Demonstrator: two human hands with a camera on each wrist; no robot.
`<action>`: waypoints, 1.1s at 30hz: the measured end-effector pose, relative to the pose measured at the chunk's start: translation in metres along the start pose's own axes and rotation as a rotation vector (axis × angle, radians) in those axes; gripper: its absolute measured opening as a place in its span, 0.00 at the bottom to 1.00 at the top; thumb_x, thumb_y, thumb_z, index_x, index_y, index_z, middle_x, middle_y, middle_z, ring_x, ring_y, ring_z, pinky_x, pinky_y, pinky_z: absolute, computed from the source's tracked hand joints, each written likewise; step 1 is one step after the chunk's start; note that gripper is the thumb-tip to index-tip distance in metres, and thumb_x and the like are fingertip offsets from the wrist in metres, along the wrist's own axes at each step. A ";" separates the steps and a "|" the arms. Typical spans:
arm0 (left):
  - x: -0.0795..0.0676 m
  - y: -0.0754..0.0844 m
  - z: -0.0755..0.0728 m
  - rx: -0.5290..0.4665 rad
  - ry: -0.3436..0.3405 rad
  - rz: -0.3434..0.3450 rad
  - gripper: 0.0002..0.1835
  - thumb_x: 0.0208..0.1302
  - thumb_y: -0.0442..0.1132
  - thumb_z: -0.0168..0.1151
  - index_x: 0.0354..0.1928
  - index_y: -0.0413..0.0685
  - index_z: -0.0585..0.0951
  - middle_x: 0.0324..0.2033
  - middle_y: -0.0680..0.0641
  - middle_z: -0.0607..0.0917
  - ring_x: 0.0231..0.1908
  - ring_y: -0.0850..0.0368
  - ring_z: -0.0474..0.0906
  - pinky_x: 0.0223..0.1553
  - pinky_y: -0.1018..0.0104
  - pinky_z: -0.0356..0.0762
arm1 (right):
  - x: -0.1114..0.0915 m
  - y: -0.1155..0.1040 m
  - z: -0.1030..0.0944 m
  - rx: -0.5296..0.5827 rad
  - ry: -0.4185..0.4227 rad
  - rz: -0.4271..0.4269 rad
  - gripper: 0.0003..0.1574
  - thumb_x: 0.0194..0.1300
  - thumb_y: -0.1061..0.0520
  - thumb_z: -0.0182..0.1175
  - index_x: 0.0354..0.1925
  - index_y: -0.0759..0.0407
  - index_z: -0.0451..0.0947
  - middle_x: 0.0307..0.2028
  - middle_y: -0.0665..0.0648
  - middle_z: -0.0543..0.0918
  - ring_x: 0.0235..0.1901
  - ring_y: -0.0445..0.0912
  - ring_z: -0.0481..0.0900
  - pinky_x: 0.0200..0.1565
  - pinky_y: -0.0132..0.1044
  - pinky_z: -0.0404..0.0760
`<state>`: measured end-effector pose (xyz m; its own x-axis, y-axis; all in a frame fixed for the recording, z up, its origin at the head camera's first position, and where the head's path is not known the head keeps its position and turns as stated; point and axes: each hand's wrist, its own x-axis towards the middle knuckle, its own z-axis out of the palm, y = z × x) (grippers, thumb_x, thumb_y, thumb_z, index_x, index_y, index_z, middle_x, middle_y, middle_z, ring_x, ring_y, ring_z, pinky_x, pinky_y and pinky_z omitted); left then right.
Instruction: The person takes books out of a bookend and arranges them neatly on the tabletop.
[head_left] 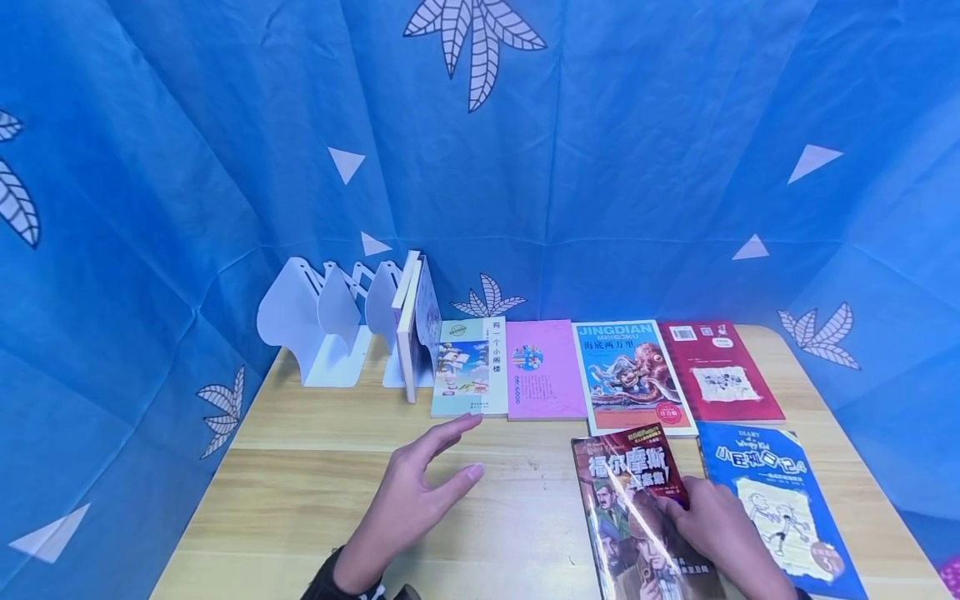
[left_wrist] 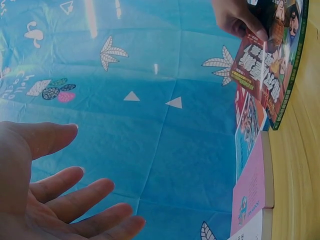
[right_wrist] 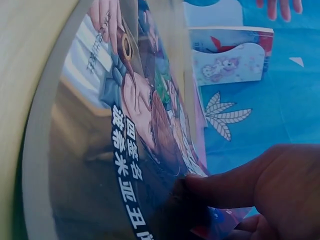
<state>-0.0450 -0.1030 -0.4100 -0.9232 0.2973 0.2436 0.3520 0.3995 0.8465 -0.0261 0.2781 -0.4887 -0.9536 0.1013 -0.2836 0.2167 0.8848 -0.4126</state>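
My right hand [head_left: 722, 527] grips a dark red and brown book [head_left: 618, 500] by its right edge, thumb on the glossy cover. Figures and large white Chinese characters show on that cover, also in the right wrist view, where the book [right_wrist: 85, 165] tilts close to the camera. The fingers under it are mostly hidden. My left hand [head_left: 412, 492] hovers over the table to the left with nothing in it, fingers spread and thumb apart, as the left wrist view shows. Just right of the held book lies a blue book [head_left: 780, 508] with a cartoon cover.
A row of books lies along the back: a green-white one [head_left: 468, 375], a pink one [head_left: 546, 371], an octopus-cover one [head_left: 633, 379] and a red one [head_left: 723, 375]. At the back left, a white expandable bookend rack [head_left: 330, 367] holds upright books [head_left: 407, 333]. Blue cloth [head_left: 555, 167] surrounds the table.
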 end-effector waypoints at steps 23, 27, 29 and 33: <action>0.001 0.001 -0.001 0.004 0.002 0.005 0.28 0.68 0.42 0.71 0.68 0.60 0.77 0.67 0.55 0.82 0.68 0.53 0.78 0.67 0.56 0.80 | -0.003 -0.003 -0.001 -0.091 0.057 0.020 0.25 0.65 0.50 0.72 0.40 0.74 0.83 0.17 0.53 0.75 0.18 0.44 0.72 0.21 0.34 0.67; 0.002 0.000 -0.002 0.008 -0.002 -0.009 0.28 0.67 0.43 0.71 0.68 0.61 0.77 0.67 0.54 0.81 0.69 0.54 0.78 0.68 0.55 0.80 | -0.003 -0.003 -0.001 -0.095 0.057 0.018 0.24 0.65 0.50 0.72 0.37 0.73 0.83 0.16 0.53 0.75 0.17 0.44 0.72 0.22 0.35 0.67; 0.002 0.000 -0.003 0.011 -0.002 -0.013 0.28 0.67 0.43 0.71 0.68 0.62 0.77 0.68 0.54 0.81 0.69 0.54 0.78 0.68 0.54 0.80 | -0.003 -0.003 -0.001 -0.096 0.058 0.015 0.24 0.64 0.49 0.73 0.36 0.73 0.83 0.16 0.53 0.74 0.17 0.44 0.72 0.22 0.35 0.67; 0.003 -0.001 -0.005 0.019 0.008 -0.001 0.28 0.68 0.45 0.71 0.69 0.61 0.77 0.68 0.54 0.81 0.69 0.53 0.78 0.67 0.53 0.80 | -0.003 -0.004 -0.002 -0.107 0.057 0.001 0.26 0.63 0.48 0.74 0.36 0.73 0.84 0.15 0.53 0.73 0.16 0.44 0.72 0.22 0.34 0.67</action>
<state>-0.0494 -0.1071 -0.4076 -0.9246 0.2902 0.2468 0.3542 0.4162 0.8375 -0.0244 0.2751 -0.4846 -0.9644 0.1258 -0.2328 0.1975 0.9276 -0.3170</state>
